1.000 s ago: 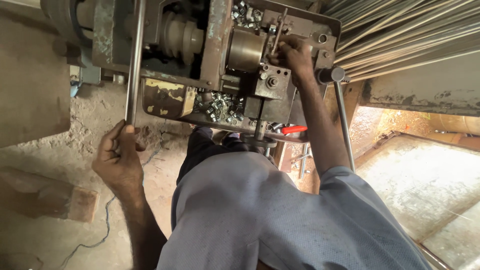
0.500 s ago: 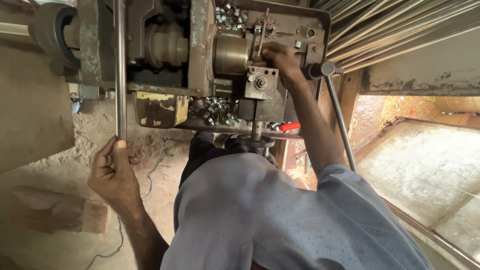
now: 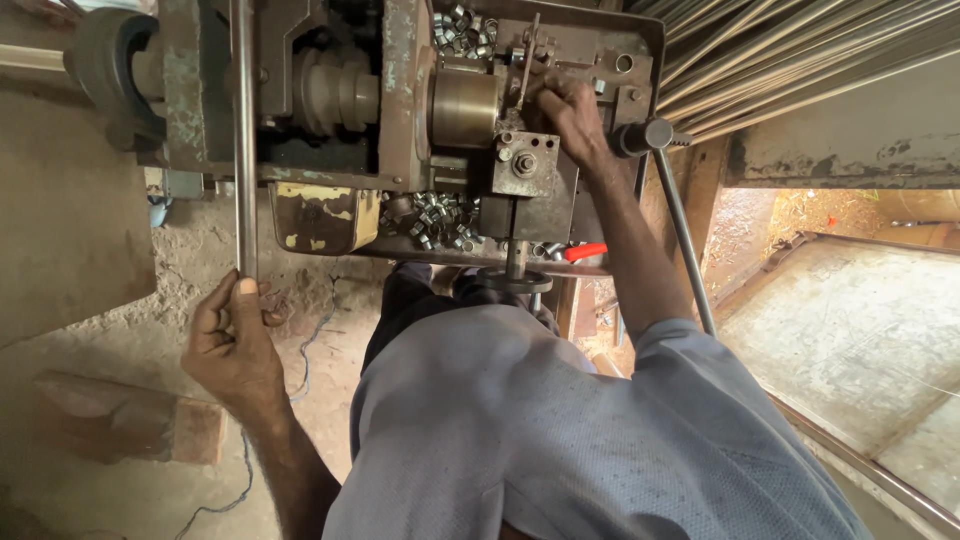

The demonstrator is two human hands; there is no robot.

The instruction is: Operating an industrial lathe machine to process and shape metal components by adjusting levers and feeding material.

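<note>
A worn metal lathe-like machine [image 3: 400, 120] fills the top of the view. My left hand [image 3: 232, 340] grips the lower end of a long steel lever bar [image 3: 243, 140] that runs up across the machine's left side. My right hand [image 3: 568, 115] reaches up to the tool post [image 3: 525, 165] beside the brass-coloured chuck [image 3: 462, 108], its fingers closed on a small part there; what it grips is hidden. Small cut metal rings [image 3: 440, 215] lie piled in the tray under the chuck.
Long steel rods [image 3: 800, 50] are stacked at the top right. A second lever with a dark knob [image 3: 645, 135] slants down on the right. A red-handled tool [image 3: 585, 252] lies on the machine's edge. A wood block [image 3: 130, 420] and a wire lie on the dirt floor.
My left hand has slid down with the lever bar's lower end. My right hand stays at the tool post. The view has shifted slightly, moving the machine rightward in frame.
</note>
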